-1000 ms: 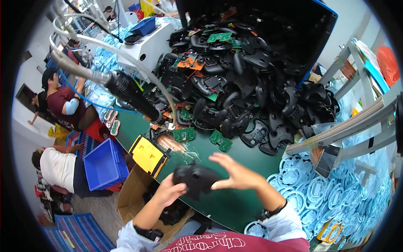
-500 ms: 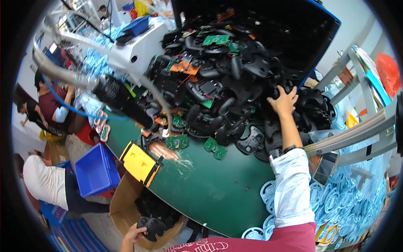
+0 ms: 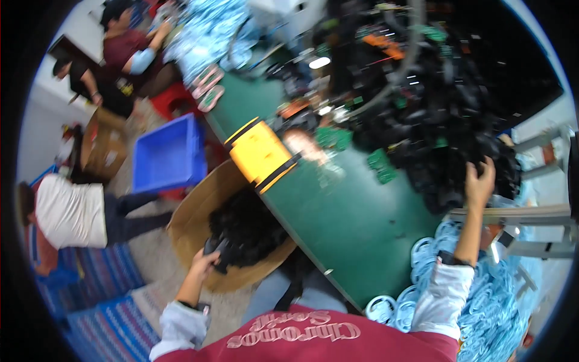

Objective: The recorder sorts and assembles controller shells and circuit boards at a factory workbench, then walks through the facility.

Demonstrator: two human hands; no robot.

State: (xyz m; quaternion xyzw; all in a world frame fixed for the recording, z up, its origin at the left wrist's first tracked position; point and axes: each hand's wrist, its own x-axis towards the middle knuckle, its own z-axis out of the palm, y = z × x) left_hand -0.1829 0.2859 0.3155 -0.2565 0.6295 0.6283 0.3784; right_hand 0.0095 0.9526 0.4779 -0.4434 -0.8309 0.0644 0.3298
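My left hand [image 3: 205,263] pinches a black plastic game controller shell [image 3: 221,256] over the opening of a cardboard box [image 3: 190,226]. Inside the box lies a heap of black parts [image 3: 250,232]. At the right edge of a large blurred pile of black controller shells [image 3: 434,139], my right hand [image 3: 480,184] reaches out with its fingers apart and nothing visible between them. Green circuit boards [image 3: 381,166] and orange pieces are mixed into the pile and scattered along its near side.
A yellow and black case [image 3: 260,154] lies on the green table's [image 3: 338,235] left edge. Beyond the box stands a blue bin [image 3: 169,154]. Light blue ring-shaped parts [image 3: 482,308] are heaped at right, beside a grey frame [image 3: 543,214]. Several other people are at left.
My view has swung left and down, bringing my left arm and the box further in. The left hand still holds the shell; the right hand has drawn nearer along the pile's right side.
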